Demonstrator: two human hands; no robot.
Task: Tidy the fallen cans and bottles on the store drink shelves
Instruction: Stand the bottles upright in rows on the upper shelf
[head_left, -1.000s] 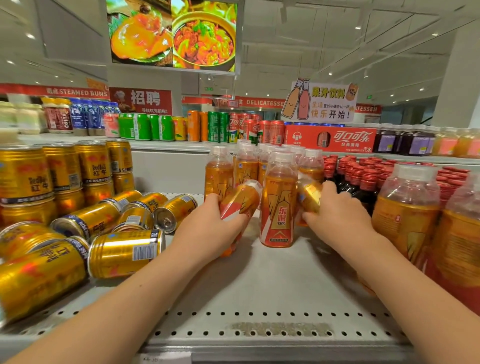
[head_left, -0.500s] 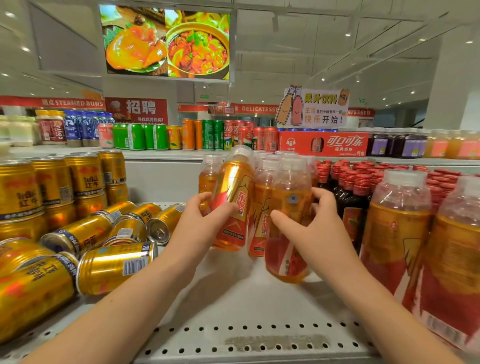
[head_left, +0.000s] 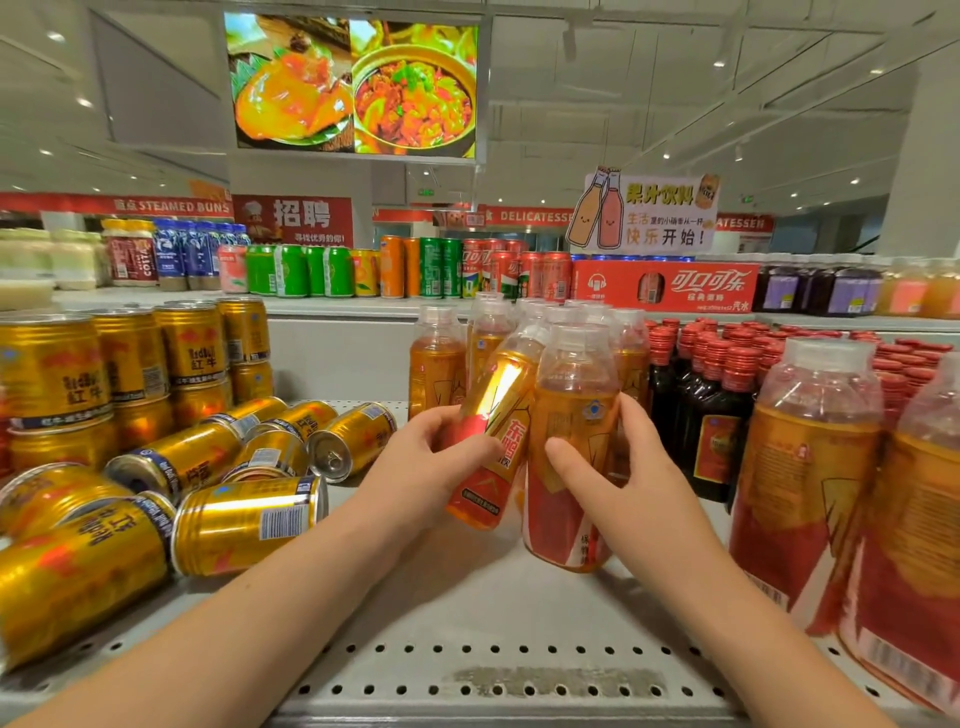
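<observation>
My left hand (head_left: 415, 470) gripping a tilted bottle (head_left: 501, 410), right hand (head_left: 631, 483) gripping an upright bottle (head_left: 574, 405), cans (head_left: 244, 525) lying on shelf (head_left: 467, 613)

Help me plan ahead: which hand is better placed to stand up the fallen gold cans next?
Left. The left hand, holding a tilted bottle, is nearest the fallen cans on the shelf's left side; the right hand grips a second bottle farther right.

The cans (head_left: 244, 522) are shiny gold metal with ridged rims; the bottles (head_left: 574, 447) are clear smooth plastic with glossy labels; the shelf (head_left: 483, 660) is matt grey perforated metal.
</observation>
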